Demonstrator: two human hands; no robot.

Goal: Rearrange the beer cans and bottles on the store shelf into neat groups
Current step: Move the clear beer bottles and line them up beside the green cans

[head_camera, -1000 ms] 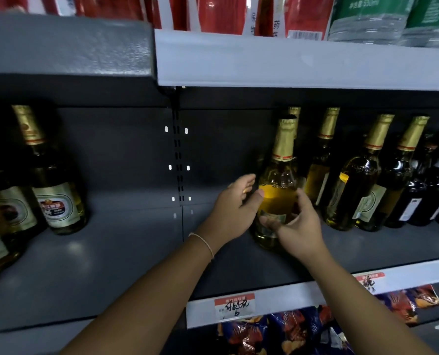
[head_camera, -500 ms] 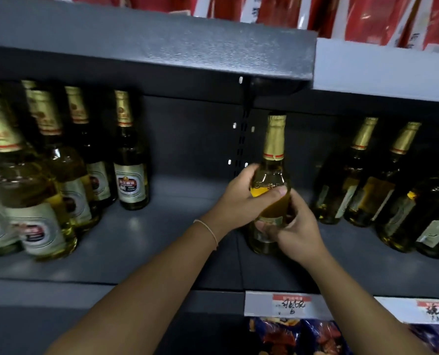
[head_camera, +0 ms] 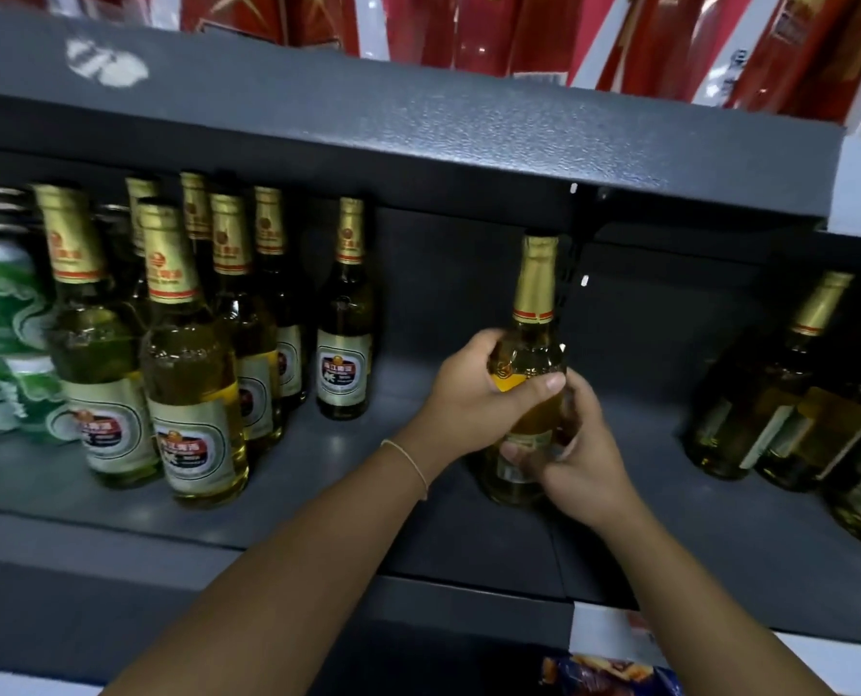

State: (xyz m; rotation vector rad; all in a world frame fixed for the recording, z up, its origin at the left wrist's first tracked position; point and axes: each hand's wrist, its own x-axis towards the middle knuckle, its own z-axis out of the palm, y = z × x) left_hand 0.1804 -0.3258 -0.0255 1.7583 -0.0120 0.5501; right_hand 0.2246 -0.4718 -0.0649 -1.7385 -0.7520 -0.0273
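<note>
On the grey shelf (head_camera: 368,474), gold-foiled bottle (head_camera: 531,364) upright. Left hand (head_camera: 473,394) gripping shoulder; right hand (head_camera: 576,459) gripping label.

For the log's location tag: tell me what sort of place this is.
Most likely a shop's drinks aisle: dark grey metal shelf stocked with rows of gold-foiled glass beer bottles, green beer cans beside them, and a white price-tag strip along a shelf edge.
</note>
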